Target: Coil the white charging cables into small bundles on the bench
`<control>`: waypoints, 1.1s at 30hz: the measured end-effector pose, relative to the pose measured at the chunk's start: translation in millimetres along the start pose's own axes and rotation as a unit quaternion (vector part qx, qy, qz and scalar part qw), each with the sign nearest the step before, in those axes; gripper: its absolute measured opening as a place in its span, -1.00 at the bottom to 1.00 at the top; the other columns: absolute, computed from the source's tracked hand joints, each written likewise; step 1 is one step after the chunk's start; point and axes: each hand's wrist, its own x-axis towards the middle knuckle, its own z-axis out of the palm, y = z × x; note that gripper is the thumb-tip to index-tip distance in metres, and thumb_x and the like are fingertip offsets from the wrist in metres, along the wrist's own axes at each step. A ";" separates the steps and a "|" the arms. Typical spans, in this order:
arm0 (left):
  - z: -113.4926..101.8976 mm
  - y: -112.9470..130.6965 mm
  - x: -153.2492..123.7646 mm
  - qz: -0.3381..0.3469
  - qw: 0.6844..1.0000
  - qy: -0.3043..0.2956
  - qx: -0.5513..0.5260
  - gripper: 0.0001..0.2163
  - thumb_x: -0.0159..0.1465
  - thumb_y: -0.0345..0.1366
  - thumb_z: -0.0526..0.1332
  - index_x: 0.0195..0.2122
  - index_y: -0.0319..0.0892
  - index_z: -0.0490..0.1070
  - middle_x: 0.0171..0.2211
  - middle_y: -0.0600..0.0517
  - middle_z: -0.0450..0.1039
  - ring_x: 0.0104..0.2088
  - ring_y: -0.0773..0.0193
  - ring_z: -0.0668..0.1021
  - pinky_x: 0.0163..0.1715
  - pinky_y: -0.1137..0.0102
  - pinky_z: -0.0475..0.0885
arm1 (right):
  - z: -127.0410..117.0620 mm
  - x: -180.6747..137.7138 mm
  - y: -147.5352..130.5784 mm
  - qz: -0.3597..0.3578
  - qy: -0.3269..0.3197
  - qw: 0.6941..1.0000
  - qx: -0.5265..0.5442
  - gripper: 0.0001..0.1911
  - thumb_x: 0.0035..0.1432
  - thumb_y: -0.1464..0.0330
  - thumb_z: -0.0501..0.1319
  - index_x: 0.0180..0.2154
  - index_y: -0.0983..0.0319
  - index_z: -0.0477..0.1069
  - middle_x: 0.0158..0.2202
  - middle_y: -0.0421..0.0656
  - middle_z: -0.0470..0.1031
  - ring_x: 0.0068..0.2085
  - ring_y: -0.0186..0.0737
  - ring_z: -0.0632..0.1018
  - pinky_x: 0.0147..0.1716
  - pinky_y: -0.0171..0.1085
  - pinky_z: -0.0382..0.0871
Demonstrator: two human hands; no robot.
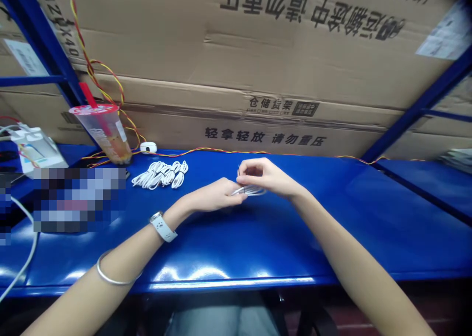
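A small loop of thin white cable lies low over the blue bench top, held between my two hands. My right hand pinches it from above, and a thin dark wire tip sticks up by its fingers. My left hand comes in from the left, its fingertips on the cable's near end. A bundle of several coiled white cables lies farther left on the bench, apart from both hands.
A plastic cup with a red straw and a twisted red-and-yellow wire stand along the bench's back edge. Cardboard cartons and blue shelf uprights rise behind. A pixelated patch hides part of the left bench.
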 end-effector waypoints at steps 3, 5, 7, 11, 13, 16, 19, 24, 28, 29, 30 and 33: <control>0.7 3.2 0.4 0.015 0.999 0.016 0.030 -0.74 0.26 -0.27 0.00 -0.58 -0.18 0.14 -0.64 0.15 0.06 -0.62 0.43 0.13 -0.59 0.44 -0.02 | 0.5 1.3 5.3 0.049 0.019 0.996 0.077 -0.74 -0.04 0.23 0.33 -0.47 0.28 0.36 -0.51 -0.24 0.37 -0.50 -0.40 0.34 -0.53 -0.38 0.14; 0.1 5.5 0.3 0.032 0.997 0.034 0.055 -0.75 0.26 -0.27 0.00 -0.56 -0.19 0.17 -0.63 0.15 0.08 -0.61 0.44 0.15 -0.57 0.45 0.00 | -1.0 2.6 10.9 0.081 0.024 0.989 0.125 -0.74 -0.08 0.23 0.34 -0.49 0.28 0.36 -0.57 -0.27 0.32 -0.55 -0.43 0.29 -0.58 -0.39 0.08; -1.4 8.6 -0.5 0.047 0.995 0.047 0.074 -0.77 0.27 -0.28 0.01 -0.53 -0.20 0.21 -0.63 0.16 0.09 -0.61 0.44 0.16 -0.55 0.45 0.02 | -3.4 4.2 18.1 0.114 0.007 0.978 0.178 -0.75 -0.10 0.25 0.34 -0.51 0.28 0.36 -0.60 -0.29 0.30 -0.58 -0.44 0.26 -0.59 -0.39 0.06; -6.5 12.3 -3.2 0.041 0.994 0.090 0.040 -0.77 0.27 -0.23 0.03 -0.49 -0.21 0.27 -0.60 0.14 0.14 -0.57 0.43 0.19 -0.53 0.47 0.06 | -3.6 7.9 32.5 0.118 -0.007 0.963 0.244 -0.82 -0.17 0.33 0.34 -0.50 0.27 0.40 -0.56 -0.27 0.35 -0.54 -0.41 0.30 -0.53 -0.37 0.16; -8.6 10.4 -3.5 0.027 0.991 0.130 -0.031 -0.75 0.27 -0.16 0.04 -0.43 -0.22 0.32 -0.57 0.13 0.18 -0.55 0.42 0.22 -0.54 0.49 0.10 | 1.1 10.2 35.6 0.076 0.036 0.966 0.246 -0.83 -0.16 0.34 0.34 -0.47 0.25 0.40 -0.52 -0.25 0.38 -0.50 -0.37 0.35 -0.45 -0.33 0.24; -9.5 4.8 -1.4 0.002 0.967 0.171 -0.188 -0.73 0.26 -0.08 0.07 -0.34 -0.21 0.32 -0.58 0.15 0.13 -0.60 0.46 0.16 -0.62 0.52 0.06 | 10.3 12.2 31.5 -0.005 0.120 0.974 0.193 -0.83 -0.04 0.28 0.32 -0.40 0.23 0.43 -0.42 -0.20 0.45 -0.39 -0.29 0.42 -0.31 -0.26 0.30; -9.2 1.8 0.9 -0.013 0.939 0.179 -0.292 -0.72 0.24 -0.07 0.10 -0.40 -0.20 0.25 -0.61 0.20 0.01 -0.66 0.51 0.05 -0.67 0.54 -0.04 | 15.6 10.3 20.1 -0.070 0.186 0.979 0.036 -0.81 0.07 0.23 0.26 -0.38 0.23 0.47 -0.43 -0.16 0.48 -0.30 -0.21 0.44 -0.22 -0.23 0.29; -10.9 4.8 0.8 -0.010 0.918 0.171 -0.357 -0.73 0.23 -0.11 0.13 -0.47 -0.18 0.16 -0.64 0.22 -0.01 -0.68 0.54 0.02 -0.69 0.56 -0.06 | 20.0 2.6 5.1 -0.104 0.198 0.966 -0.131 -0.77 0.21 0.26 0.13 -0.41 0.24 0.43 -0.45 -0.15 0.47 -0.33 -0.24 0.44 -0.25 -0.27 0.26; -13.0 5.0 -0.2 -0.022 0.918 0.164 -0.361 -0.72 0.23 -0.10 0.13 -0.47 -0.19 0.17 -0.66 0.24 -0.06 -0.69 0.55 0.01 -0.69 0.57 -0.07 | 24.3 0.6 4.9 -0.087 0.188 0.966 -0.157 -0.74 0.24 0.28 0.07 -0.42 0.26 0.37 -0.56 -0.23 0.36 -0.51 -0.34 0.33 -0.42 -0.33 0.19; -13.4 4.6 -0.5 -0.026 0.921 0.162 -0.354 -0.72 0.24 -0.09 0.13 -0.46 -0.19 0.18 -0.66 0.24 -0.06 -0.69 0.55 0.01 -0.69 0.58 -0.07 | 24.9 0.8 5.7 -0.089 0.191 0.963 -0.168 -0.75 0.24 0.29 0.07 -0.43 0.27 0.37 -0.57 -0.24 0.35 -0.52 -0.36 0.31 -0.44 -0.34 0.16; -13.8 4.2 -0.7 -0.028 0.923 0.161 -0.347 -0.72 0.24 -0.08 0.13 -0.44 -0.19 0.19 -0.65 0.24 -0.06 -0.69 0.56 0.02 -0.70 0.58 -0.06 | 25.5 1.2 6.6 -0.093 0.196 0.960 -0.177 -0.76 0.23 0.31 0.07 -0.42 0.28 0.38 -0.56 -0.24 0.34 -0.53 -0.37 0.29 -0.45 -0.34 0.14; -14.1 3.3 -1.1 -0.016 0.929 0.175 -0.327 -0.72 0.25 -0.06 0.13 -0.40 -0.16 0.15 -0.64 0.24 0.00 -0.69 0.55 0.06 -0.69 0.59 -0.01 | 28.7 3.3 9.2 -0.101 0.232 0.951 -0.179 -0.79 0.20 0.35 0.07 -0.40 0.29 0.40 -0.56 -0.25 0.32 -0.53 -0.39 0.26 -0.48 -0.35 0.09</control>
